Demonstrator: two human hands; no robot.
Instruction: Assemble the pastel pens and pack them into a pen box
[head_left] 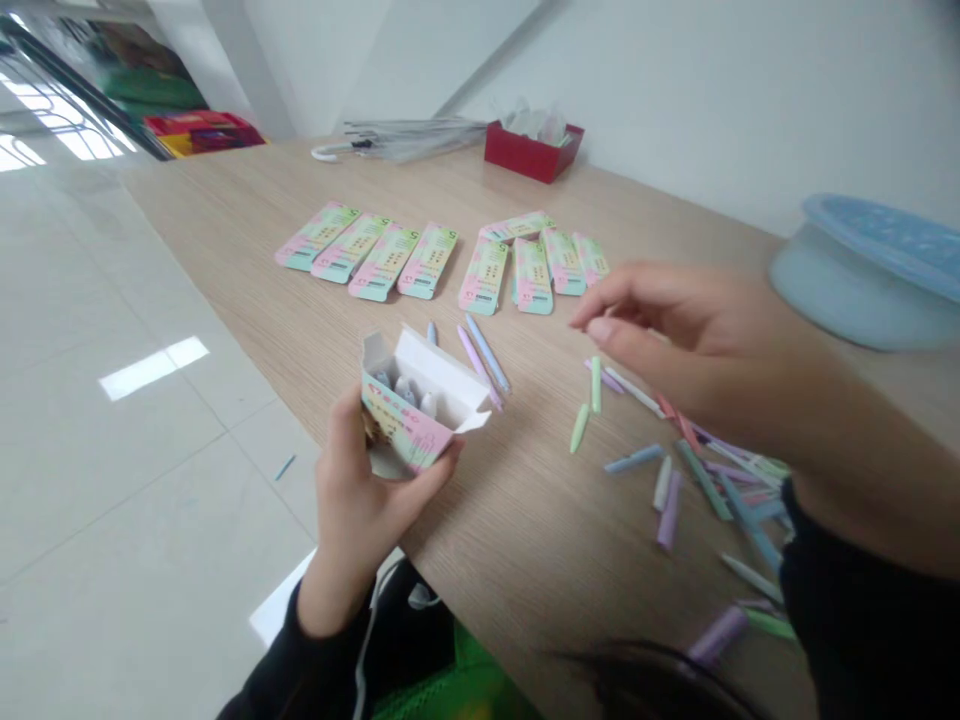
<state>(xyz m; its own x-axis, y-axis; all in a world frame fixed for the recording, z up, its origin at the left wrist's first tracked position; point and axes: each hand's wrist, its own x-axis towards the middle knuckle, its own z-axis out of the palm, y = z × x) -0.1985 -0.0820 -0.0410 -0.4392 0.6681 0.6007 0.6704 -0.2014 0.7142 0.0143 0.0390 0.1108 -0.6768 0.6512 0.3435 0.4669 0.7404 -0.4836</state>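
Observation:
My left hand [367,500] is wrapped round a small pastel carton [409,425] with its top flaps up. Several grey-white pen ends [409,390] show inside the carton. Over the table, my right hand [660,320] hovers with thumb and index finger drawn together, and nothing shows between them. Beneath and beside it lie loose pastel pens: a green pen cap [596,385], a light green piece [579,428], a blue pen [634,459] and a purple one [670,512]. A purple pen [476,360] and a blue pen [489,354] lie just right of the carton.
Several flat printed cartons [379,262] lie in a row across the table [547,560]. Behind them are a folded clear umbrella [420,138] and a red box [529,152] holding clear plastic. A bluish lidded tub [862,280] stands right. A thin blue piece [285,467] lies on the floor.

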